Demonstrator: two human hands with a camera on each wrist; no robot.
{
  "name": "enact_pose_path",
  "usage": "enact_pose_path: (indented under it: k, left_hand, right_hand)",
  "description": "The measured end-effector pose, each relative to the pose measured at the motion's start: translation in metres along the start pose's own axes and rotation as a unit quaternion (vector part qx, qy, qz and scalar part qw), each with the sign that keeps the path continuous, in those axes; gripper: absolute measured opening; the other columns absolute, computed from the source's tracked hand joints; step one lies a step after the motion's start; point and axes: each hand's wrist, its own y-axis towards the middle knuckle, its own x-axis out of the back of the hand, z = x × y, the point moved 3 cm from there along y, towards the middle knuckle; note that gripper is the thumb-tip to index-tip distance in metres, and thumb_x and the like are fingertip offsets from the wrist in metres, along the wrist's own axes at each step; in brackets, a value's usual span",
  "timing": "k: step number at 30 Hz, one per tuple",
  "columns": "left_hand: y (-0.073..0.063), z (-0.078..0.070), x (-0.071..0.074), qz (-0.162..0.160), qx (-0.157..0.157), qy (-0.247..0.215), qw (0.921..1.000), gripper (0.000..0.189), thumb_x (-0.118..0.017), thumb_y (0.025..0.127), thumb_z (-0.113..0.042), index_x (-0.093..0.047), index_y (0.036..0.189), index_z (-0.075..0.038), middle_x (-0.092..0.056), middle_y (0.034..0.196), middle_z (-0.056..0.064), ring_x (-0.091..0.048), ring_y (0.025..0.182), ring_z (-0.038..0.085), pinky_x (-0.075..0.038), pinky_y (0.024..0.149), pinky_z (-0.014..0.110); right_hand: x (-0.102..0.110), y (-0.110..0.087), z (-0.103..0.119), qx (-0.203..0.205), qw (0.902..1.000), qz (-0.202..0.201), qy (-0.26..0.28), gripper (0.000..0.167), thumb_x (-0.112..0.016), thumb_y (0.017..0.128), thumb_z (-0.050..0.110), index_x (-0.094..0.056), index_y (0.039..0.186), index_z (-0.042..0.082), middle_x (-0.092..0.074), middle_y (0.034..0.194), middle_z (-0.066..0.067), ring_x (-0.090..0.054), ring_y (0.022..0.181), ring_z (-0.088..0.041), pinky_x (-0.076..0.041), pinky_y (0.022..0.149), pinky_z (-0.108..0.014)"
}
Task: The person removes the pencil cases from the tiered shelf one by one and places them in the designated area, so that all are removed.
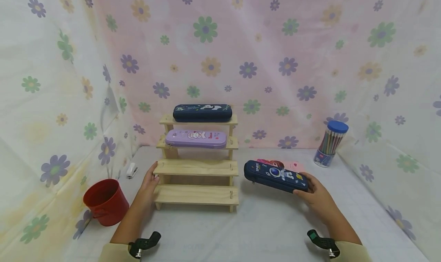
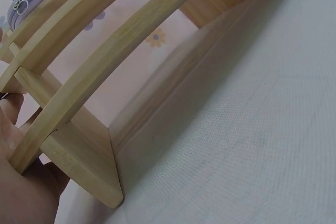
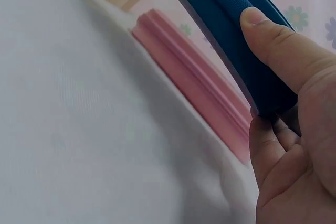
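Note:
My right hand (image 1: 315, 195) grips the right end of a dark blue pencil case (image 1: 275, 176) with space pictures, thumb on its near side. In the right wrist view the case is raised above the table. Beneath and behind it lies a pink pencil case (image 3: 194, 85). My left hand (image 1: 149, 183) holds the left side of a stepped wooden rack (image 1: 196, 195), around the ends of its lower shelves. On the rack's top step rests a navy pencil case (image 1: 202, 113) with a panda. A purple pencil case (image 1: 196, 139) lies one step below; the two lower steps are bare.
Left of my left forearm stands a red bucket (image 1: 106, 202). A small white stapler (image 1: 131, 170) lies behind it. At the back right is a blue-lidded tub of colored pencils (image 1: 330, 143). Flowered cloth (image 1: 262, 36) hangs around the white table.

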Motion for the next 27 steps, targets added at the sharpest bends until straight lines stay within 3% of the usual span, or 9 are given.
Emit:
enact_pose_path:
  k: [6,13,16,20,22,27]
  left_hand:
    - [-0.002,-0.002,-0.001,0.000,0.008,0.005,1.0000,0.062,-0.028,0.113,-0.010,-0.002,0.170,-0.016,0.006,0.177,0.007,0.010,0.163,0.026,0.006,0.129,0.055]
    - [-0.001,-0.004,-0.002,-0.001,-0.002,0.003,1.0000,0.062,-0.028,0.113,-0.009,-0.002,0.170,-0.014,0.009,0.177,0.008,0.013,0.162,0.028,0.011,0.127,0.061]
    - [0.000,-0.004,-0.003,0.001,-0.009,-0.003,1.0000,0.063,-0.029,0.113,-0.009,-0.001,0.169,-0.012,0.008,0.177,0.010,0.012,0.162,0.028,0.009,0.129,0.055]
    - [0.002,-0.003,-0.003,0.008,-0.026,-0.007,0.9996,0.064,-0.031,0.113,-0.009,0.000,0.168,-0.008,0.007,0.176,0.014,0.009,0.162,0.031,-0.002,0.131,0.033]
    - [0.003,-0.003,-0.002,0.010,-0.033,-0.008,0.9994,0.064,-0.031,0.113,-0.009,0.001,0.168,-0.007,0.007,0.176,0.015,0.009,0.162,0.032,-0.003,0.130,0.031]
    - [0.002,-0.003,-0.002,0.009,-0.025,0.004,0.9996,0.063,-0.030,0.113,-0.010,0.000,0.169,-0.010,0.007,0.177,0.010,0.012,0.162,0.027,0.007,0.130,0.049]
  right_hand:
    - [0.011,0.001,-0.015,-0.010,0.9994,0.009,-0.033,0.116,-0.080,0.085,0.059,-0.012,0.170,0.019,-0.017,0.173,-0.023,-0.027,0.154,-0.051,-0.029,0.120,-0.067]
    - [0.017,0.005,-0.026,-0.014,0.9997,0.018,0.013,0.117,-0.082,0.085,0.055,-0.011,0.170,0.017,-0.014,0.174,-0.020,-0.023,0.156,-0.049,-0.026,0.122,-0.066]
    - [0.016,0.006,-0.027,-0.020,0.9995,0.021,0.015,0.120,-0.085,0.083,0.052,-0.010,0.170,0.016,-0.013,0.174,-0.021,-0.021,0.157,-0.049,-0.025,0.122,-0.066]
    - [0.014,0.007,-0.026,-0.032,0.9993,0.016,-0.008,0.123,-0.087,0.080,0.053,-0.012,0.170,0.017,-0.013,0.174,-0.021,-0.020,0.157,-0.050,-0.024,0.122,-0.068]
    - [0.014,0.008,-0.026,-0.035,0.9990,0.014,-0.023,0.123,-0.087,0.080,0.053,-0.012,0.170,0.018,-0.014,0.173,-0.023,-0.019,0.156,-0.051,-0.022,0.122,-0.069]
    - [0.013,0.010,-0.024,-0.043,0.9968,0.010,-0.066,0.120,-0.085,0.081,0.056,-0.013,0.170,0.019,-0.015,0.172,-0.027,-0.020,0.155,-0.054,-0.021,0.120,-0.072]
